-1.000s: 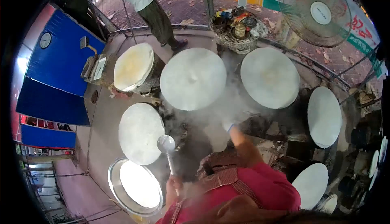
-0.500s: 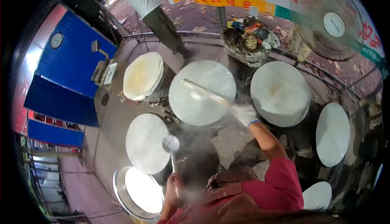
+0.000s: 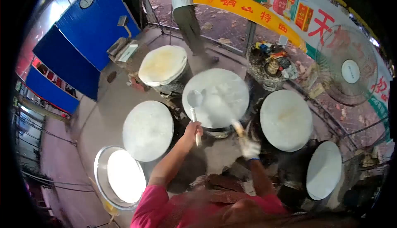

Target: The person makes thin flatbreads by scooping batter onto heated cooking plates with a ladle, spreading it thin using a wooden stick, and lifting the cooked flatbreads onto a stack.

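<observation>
My left hand (image 3: 192, 131) is closed round the handle of a ladle (image 3: 194, 99), whose bowl is over the left part of the middle round griddle (image 3: 231, 83). White batter covers this griddle. My right hand (image 3: 249, 148), in a white glove, grips a long wooden spatula (image 3: 237, 127) at the griddle's near edge. Its far part is smeared by motion over the batter. At the lower left stands a metal basin (image 3: 99, 174) of white batter (image 3: 126, 176).
White-topped round griddles stand at left (image 3: 148, 131), right (image 3: 285, 120) and far right (image 3: 324, 170). Behind are a pale flat stack (image 3: 163, 65) on a drum, a cluttered bin (image 3: 268, 69), a fan (image 3: 349, 71) and a person (image 3: 188, 21) near the fence.
The ladle has moved from the left griddle to over the middle one. My right hand has drawn the spatula down toward me. The view has shifted, and the person behind appears farther right.
</observation>
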A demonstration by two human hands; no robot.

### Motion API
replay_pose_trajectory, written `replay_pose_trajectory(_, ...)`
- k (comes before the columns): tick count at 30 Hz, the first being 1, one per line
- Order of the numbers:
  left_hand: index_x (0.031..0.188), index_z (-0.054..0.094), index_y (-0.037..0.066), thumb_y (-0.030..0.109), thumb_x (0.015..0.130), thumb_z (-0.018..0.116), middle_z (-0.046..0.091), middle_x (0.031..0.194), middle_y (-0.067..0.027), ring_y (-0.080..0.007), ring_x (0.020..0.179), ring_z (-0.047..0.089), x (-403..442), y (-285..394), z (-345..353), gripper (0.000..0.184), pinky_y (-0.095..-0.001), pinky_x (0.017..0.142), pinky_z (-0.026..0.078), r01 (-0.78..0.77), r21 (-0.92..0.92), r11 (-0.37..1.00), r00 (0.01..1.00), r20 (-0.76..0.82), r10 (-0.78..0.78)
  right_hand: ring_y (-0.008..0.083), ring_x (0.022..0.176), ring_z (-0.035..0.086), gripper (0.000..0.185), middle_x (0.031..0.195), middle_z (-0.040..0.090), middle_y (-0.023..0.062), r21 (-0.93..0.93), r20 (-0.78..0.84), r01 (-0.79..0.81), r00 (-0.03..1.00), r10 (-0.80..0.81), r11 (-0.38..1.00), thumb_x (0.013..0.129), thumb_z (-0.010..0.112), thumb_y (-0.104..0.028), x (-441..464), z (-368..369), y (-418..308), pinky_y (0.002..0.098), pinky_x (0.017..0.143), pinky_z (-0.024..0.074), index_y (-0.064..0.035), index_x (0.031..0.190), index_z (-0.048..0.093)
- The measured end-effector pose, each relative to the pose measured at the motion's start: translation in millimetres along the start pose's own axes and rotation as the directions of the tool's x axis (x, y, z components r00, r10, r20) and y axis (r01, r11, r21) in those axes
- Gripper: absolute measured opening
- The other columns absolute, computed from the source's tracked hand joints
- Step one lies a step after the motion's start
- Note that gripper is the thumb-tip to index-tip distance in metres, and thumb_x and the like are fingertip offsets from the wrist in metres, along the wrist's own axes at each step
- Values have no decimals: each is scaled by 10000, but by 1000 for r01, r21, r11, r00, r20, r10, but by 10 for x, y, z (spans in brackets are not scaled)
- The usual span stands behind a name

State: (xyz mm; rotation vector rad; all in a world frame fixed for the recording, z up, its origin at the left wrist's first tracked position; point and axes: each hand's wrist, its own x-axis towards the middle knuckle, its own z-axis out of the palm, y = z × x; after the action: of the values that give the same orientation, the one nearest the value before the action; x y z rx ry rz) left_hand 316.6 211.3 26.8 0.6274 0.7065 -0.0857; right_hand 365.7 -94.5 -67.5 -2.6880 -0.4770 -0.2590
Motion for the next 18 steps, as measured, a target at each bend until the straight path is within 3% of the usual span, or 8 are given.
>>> replay_pose_trajectory(3, 726, 310, 104, 127, 833, 484, 301, 496, 18, -87, 378, 313, 230, -232, 68, 206, -228, 335, 271, 155, -92, 984, 988, -7, -156, 265, 608, 592, 272, 668, 609, 126, 71, 269, -136, 956, 113, 988, 832, 542, -372, -130, -403, -719, 360, 582, 471, -174, 982, 652)
replay_pose_trajectory(6, 821, 355, 100, 156, 867, 490, 321, 536, 25, -82, 393, 322, -665, 0, -210, 153, -226, 325, 272, 379, -363, 851, 901, 353, -251, 287, 580, 585, 254, 700, 622, 127, 358, 231, -135, 971, 53, 924, 815, 573, -325, -306, -439, -686, 366, 535, 474, -122, 939, 662)
replay_pose_trajectory(7, 821, 373, 108, 180, 877, 483, 328, 534, 28, -78, 383, 316, -1000, -72, -320, 143, -231, 306, 261, 195, -202, 960, 964, 222, -149, 269, 621, 596, 243, 784, 638, 123, 180, 53, 60, 996, -71, 982, 808, 586, -297, -391, -682, -753, 355, 538, 475, -84, 887, 672)
replay_pose_trajectory(8, 821, 391, 116, 205, 888, 476, 336, 533, 32, -74, 373, 311, -1304, -122, -407, 140, -235, 286, 251, 22, 7, 1000, 993, 112, -22, 261, 620, 596, 203, 815, 644, 117, 304, -205, 263, 957, -207, 916, 786, 616, -274, -465, -597, -698, 348, 518, 470, -94, 845, 689)
replay_pose_trajectory(9, 820, 416, 134, 215, 902, 456, 335, 531, 33, -56, 360, 293, -1482, -180, -397, 122, -218, 259, 221, 44, -12, 999, 998, 48, -44, 260, 601, 591, 205, 790, 640, 110, 16, -260, 437, 870, -418, 899, 781, 625, -282, -595, -230, -469, 350, 515, 468, -94, 839, 682)
replay_pose_trajectory(12, 911, 455, 168, 215, 911, 444, 325, 533, 34, -41, 358, 276, -1207, -230, -810, 48, -183, 263, 210, 466, -464, 753, 885, 239, -400, 249, 585, 563, 232, 698, 584, 80, 53, -293, 222, 936, -198, 974, 747, 669, -292, -709, -509, -852, 351, 544, 456, -114, 878, 601)
replay_pose_trajectory(16, 1048, 475, 221, 239, 922, 434, 314, 529, 39, -33, 358, 259, -1467, -107, -745, 134, -170, 263, 199, 523, -365, 770, 842, 360, -402, 233, 558, 546, 261, 677, 562, 67, -68, -404, 142, 901, -157, 988, 776, 636, -274, -642, -609, -1075, 360, 523, 448, -121, 973, 559)
replay_pose_trajectory(18, 1112, 397, 302, 237, 927, 424, 314, 523, 32, -49, 332, 243, -1689, -158, -845, 197, -186, 253, 184, 318, -50, 947, 900, 329, -285, 257, 615, 577, 346, 742, 597, 101, -200, 228, -74, 966, 120, 977, 811, 567, -316, -550, -738, -1106, 395, 569, 469, -121, 1090, 505)
